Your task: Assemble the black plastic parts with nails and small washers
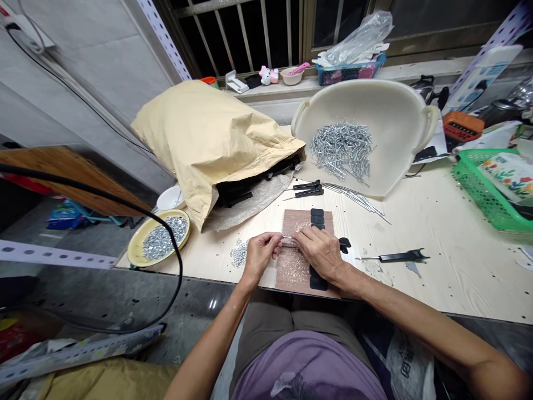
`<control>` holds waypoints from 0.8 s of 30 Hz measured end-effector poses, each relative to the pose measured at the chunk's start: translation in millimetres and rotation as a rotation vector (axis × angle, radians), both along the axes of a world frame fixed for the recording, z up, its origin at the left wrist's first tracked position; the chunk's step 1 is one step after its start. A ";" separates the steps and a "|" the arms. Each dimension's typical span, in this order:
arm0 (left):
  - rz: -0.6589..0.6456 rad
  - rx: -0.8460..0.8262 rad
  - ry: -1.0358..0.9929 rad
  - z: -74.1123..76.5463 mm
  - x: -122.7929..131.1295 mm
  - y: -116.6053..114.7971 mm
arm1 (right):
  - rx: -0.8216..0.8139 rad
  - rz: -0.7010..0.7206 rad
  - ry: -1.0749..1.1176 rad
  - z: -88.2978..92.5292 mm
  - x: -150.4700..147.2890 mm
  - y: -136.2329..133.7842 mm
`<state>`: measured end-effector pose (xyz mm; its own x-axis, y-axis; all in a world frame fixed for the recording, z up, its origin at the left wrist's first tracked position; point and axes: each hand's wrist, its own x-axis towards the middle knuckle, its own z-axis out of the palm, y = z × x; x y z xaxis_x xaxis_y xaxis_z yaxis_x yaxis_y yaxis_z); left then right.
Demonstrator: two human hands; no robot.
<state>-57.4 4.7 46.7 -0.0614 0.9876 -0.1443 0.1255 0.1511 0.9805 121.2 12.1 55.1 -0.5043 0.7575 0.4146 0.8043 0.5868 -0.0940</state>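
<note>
My left hand (260, 254) and my right hand (318, 253) meet over a brown board (296, 265) at the table's near edge. Both pinch a thin metal rod (287, 238) between their fingertips. A black plastic strip (317, 216) lies along the board, partly under my right hand. A small heap of silvery nuts (239, 253) sits just left of my left hand. One finished black piece with a rod (395, 256) lies to the right of my right hand.
A cream tray (391, 111) holds a pile of metal rods (342, 148); more rods and black pieces (308, 190) lie before it. A yellow plate of nuts (160, 242) is at left, a tan sack (208, 136) behind, a green basket (485, 191) at right.
</note>
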 end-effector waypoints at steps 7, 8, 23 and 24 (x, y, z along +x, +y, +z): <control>-0.028 0.173 0.201 5.0 1.8 0.2 | -0.297 -0.048 0.262 -0.4 2.2 1.3; -0.032 0.147 0.177 4.9 1.1 0.9 | -0.307 -0.045 0.279 -0.9 2.3 1.3; -0.073 0.077 0.105 -0.5 -3.9 4.8 | -0.175 -0.057 0.083 0.3 -1.0 -2.6; -0.075 0.073 0.100 -0.4 -4.0 4.8 | -0.181 -0.049 0.088 0.2 -1.0 -2.6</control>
<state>-61.4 9.5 46.3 0.0024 0.9976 -0.0692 0.2312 0.0668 0.9706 120.2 9.5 55.3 -0.4331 0.8463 0.3101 0.8151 0.5146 -0.2661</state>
